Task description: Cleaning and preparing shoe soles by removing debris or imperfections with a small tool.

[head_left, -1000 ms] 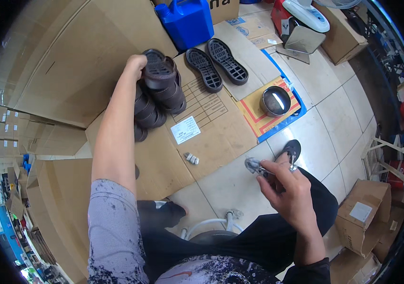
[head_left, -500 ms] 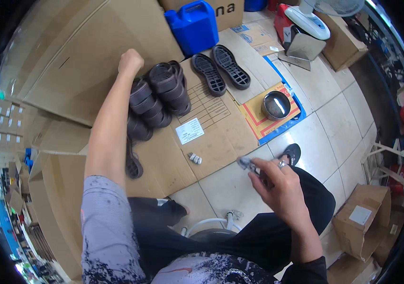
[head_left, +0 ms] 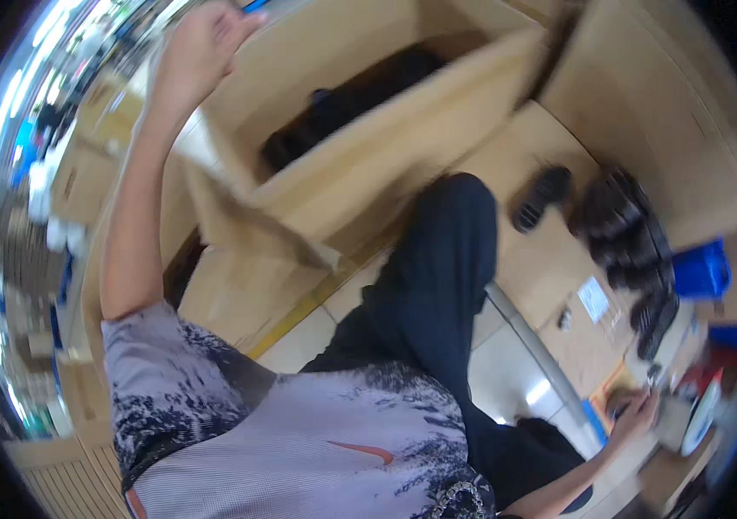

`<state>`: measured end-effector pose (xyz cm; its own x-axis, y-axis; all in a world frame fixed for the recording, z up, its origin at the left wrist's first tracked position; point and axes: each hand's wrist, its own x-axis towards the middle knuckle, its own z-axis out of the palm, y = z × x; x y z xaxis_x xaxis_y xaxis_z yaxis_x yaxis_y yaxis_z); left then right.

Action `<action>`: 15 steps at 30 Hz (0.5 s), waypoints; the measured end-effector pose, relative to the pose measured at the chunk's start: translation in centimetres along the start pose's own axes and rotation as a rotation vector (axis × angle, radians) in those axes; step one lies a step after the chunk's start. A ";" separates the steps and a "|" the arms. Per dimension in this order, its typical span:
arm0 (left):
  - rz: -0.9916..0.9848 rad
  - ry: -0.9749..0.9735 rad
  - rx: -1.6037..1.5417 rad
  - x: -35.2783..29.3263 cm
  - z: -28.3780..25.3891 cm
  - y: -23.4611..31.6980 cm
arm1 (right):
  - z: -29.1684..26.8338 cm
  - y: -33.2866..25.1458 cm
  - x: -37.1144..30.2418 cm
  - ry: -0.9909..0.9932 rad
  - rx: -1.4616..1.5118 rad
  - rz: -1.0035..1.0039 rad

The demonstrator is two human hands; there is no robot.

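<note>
My left hand is raised at the upper left, beside a large open cardboard box. Its fingers are curled in; what they hold, if anything, is hidden by blur. My right hand is far off at the lower right, fingers pinched on a small greyish thing too blurred to name. Near that hand is a dark bowl, partly covered. Dark brown shoe soles lie stacked on the flat cardboard, with a single sole beside them.
Inside the open box lies a dark heap. A white label sheet and small pale pieces rest on the flat cardboard. A blue jug stands at the right, near a fan base. Stacked cartons fill the left.
The view has swung left, bringing the open box into sight and shifting the soles to the right. My left hand has left the brown stack and risen near the box.
</note>
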<state>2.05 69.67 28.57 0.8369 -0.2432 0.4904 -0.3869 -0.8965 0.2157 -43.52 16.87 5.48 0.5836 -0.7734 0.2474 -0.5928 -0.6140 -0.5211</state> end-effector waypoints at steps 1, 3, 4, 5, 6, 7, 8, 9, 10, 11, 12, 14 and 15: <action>-0.227 -0.060 0.118 -2.2 -1.9 -6.0 | 1.3 0.1 0.2 0.048 0.035 0.027; -0.605 -0.206 0.275 -7.8 -3.3 -17.2 | 3.5 -0.3 0.4 0.089 0.064 0.012; -0.758 -0.295 0.343 -10.8 -3.6 -21.9 | 4.8 -0.4 0.4 0.136 0.062 0.008; -0.854 -0.441 0.336 -13.9 -3.4 -26.3 | 6.0 -0.7 0.4 0.184 0.062 0.008; -0.941 -0.591 0.323 -16.7 -2.8 -30.7 | 6.8 -1.2 0.3 0.160 0.067 -0.017; -1.013 -0.700 0.277 -19.7 -0.9 -35.3 | 7.5 -1.8 0.3 0.136 0.043 0.023; -1.076 -0.814 0.227 -22.7 1.6 -39.4 | 8.2 -2.3 0.2 0.114 0.012 0.070; -1.061 -0.924 0.214 -25.7 4.7 -42.6 | 8.6 -2.9 0.1 0.069 0.030 0.085; -1.035 -1.039 0.195 -28.2 7.5 -45.1 | 8.9 -3.5 0.0 0.066 0.011 0.074; -0.883 -1.074 0.295 -30.2 10.2 -45.6 | 8.5 -4.0 0.1 0.030 -0.078 0.049; -0.726 -1.094 0.390 -32.1 12.6 -45.4 | 8.3 -4.8 0.3 -0.003 -0.164 0.026; -0.701 -1.081 0.295 -34.1 18.1 -45.5 | 7.0 -5.8 0.4 -0.004 -0.134 -0.006; -0.700 -1.055 0.244 -35.6 20.8 -45.9 | 6.8 -6.0 0.4 -0.002 -0.120 0.013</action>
<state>-1.90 111.73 -16.34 0.7744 0.2309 -0.5890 0.2433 -0.9681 -0.0597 -36.00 21.30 3.15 0.5765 -0.7811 0.2398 -0.6624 -0.6186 -0.4225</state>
